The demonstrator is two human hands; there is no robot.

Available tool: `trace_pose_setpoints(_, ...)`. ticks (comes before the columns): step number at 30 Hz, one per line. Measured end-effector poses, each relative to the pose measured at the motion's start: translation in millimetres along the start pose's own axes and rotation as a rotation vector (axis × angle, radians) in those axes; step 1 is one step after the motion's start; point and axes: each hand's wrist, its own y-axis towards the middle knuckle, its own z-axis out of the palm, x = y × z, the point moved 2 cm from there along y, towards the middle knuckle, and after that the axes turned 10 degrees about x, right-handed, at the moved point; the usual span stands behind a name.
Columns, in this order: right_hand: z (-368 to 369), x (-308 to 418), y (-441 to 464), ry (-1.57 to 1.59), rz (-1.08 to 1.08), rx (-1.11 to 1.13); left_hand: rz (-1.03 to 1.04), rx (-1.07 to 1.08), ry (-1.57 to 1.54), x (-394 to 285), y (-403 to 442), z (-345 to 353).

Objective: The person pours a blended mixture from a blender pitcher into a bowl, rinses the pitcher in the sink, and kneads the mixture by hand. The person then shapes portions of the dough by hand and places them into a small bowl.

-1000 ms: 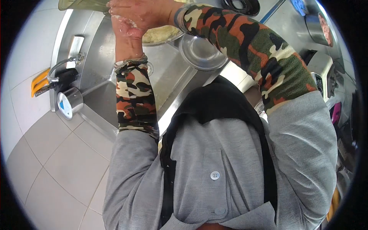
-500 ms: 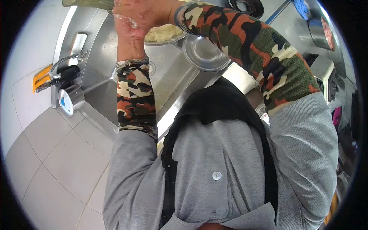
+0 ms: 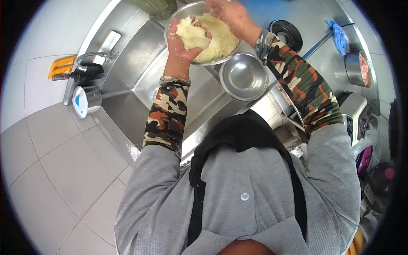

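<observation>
A metal bowl (image 3: 170, 32) holds pale yellow, crumbly mash (image 3: 225, 42). Over its left side my left hand (image 3: 180, 44) is palm up, with a clump of the mash (image 3: 191, 35) lying across the palm and fingers. My right hand (image 3: 231, 16) is above the bowl's upper right edge, fingers apart, with bits of mash stuck to it and nothing held. An empty steel bowl (image 3: 244, 76) stands just below and right of the mash bowl.
Beneath the bowls is a steel sink (image 3: 123, 110) with a tap (image 3: 91, 55). Orange-handled tools (image 3: 63, 66) and a lidded pot (image 3: 87, 102) are at left. To the right are a black dish (image 3: 286, 36), a blue cloth (image 3: 338, 37), a pot of pink meat (image 3: 364, 70) and a scale-like appliance (image 3: 353, 112).
My hands have parted, the right moving right from over the left. A clump of mash now shows in my left hand. The view has shifted, showing more of both bowls.
</observation>
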Motion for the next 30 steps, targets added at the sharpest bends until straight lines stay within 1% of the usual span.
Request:
trace_pose_setpoints(1,-7,-5,-1,0.095,0.108,-0.01,0.008,-0.053,0.017,-1,2,1)
trace_pose_setpoints(2,-10,-9,-3,0.191,0.219,-0.02,0.006,-0.046,0.021,0,3,4)
trace_pose_setpoints(3,-11,-11,-6,0.189,0.214,-0.022,0.033,-0.087,0.057,-1,3,6)
trace_pose_setpoints(4,-14,-15,-9,0.189,0.254,-0.069,0.061,-0.127,0.091,-1,1,7)
trace_pose_setpoints(5,-18,-17,-14,0.187,0.297,-0.119,0.055,-0.123,0.087,1,-3,16)
trace_pose_setpoints(7,-32,-15,-18,0.21,0.27,-0.139,-0.063,-0.006,0.202,17,-19,42)
trace_pose_setpoints(8,-37,-16,-21,0.243,0.242,-0.136,-0.07,-0.005,0.188,30,-25,42)
trace_pose_setpoints(10,-50,-12,-29,0.258,0.228,-0.146,-0.183,0.055,0.287,58,-34,42)
trace_pose_setpoints(12,-56,-7,-34,0.279,0.205,-0.15,-0.049,-0.012,0.771,90,-41,26)
trace_pose_setpoints(14,-59,-8,-43,0.292,0.224,-0.186,-0.075,0.025,1.222,120,-42,24)
trace_pose_setpoints(15,-60,-11,-45,0.29,0.222,-0.181,-0.07,0.024,1.224,134,-40,16)
trace_pose_setpoints(17,-59,-20,-44,0.362,0.226,-0.184,0.037,0.204,1.955,158,-36,6)
trace_pose_setpoints(18,-55,-20,-43,0.36,0.223,-0.175,0.046,0.199,1.959,163,-36,8)
trace_pose_setpoints(20,-49,-21,-44,0.345,0.243,-0.179,-0.001,0.156,2.467,173,-41,10)
trace_pose_setpoints(21,-47,-19,-46,0.344,0.246,-0.173,-0.229,0.238,2.397,171,-36,7)
trace_pose_setpoints(22,-46,-13,-45,-0.127,0.171,-0.014,-0.227,0.226,2.399,168,-35,6)
trace_pose_setpoints(23,-42,-10,-43,-0.593,0.084,0.146,-0.142,0.278,2.365,164,-35,5)
trace_pose_setpoints(24,-42,-12,-38,-0.589,0.082,0.156,-0.061,0.327,2.33,161,-36,5)
trace_pose_setpoints(25,-38,-12,-31,-0.988,-0.016,0.269,-0.064,0.314,2.334,159,-37,3)
trace_pose_setpoints(26,-31,-11,-28,-1.386,-0.125,0.38,-0.164,0.286,2.257,158,-37,5)
trace_pose_setpoints(27,-27,-10,-24,-1.386,-0.132,0.387,-0.254,0.26,2.176,156,-36,7)
trace_pose_setpoints(28,-22,-13,-19,-1.506,0.036,0.554,-0.246,0.249,2.18,157,-36,2)
trace_pose_setpoints(29,-19,-17,-15,-1.619,0.213,0.724,-0.102,0.376,2.279,158,-38,0)
trace_pose_setpoints(30,-15,-19,-14,-1.623,0.207,0.735,0.045,0.504,2.365,159,-41,-4)
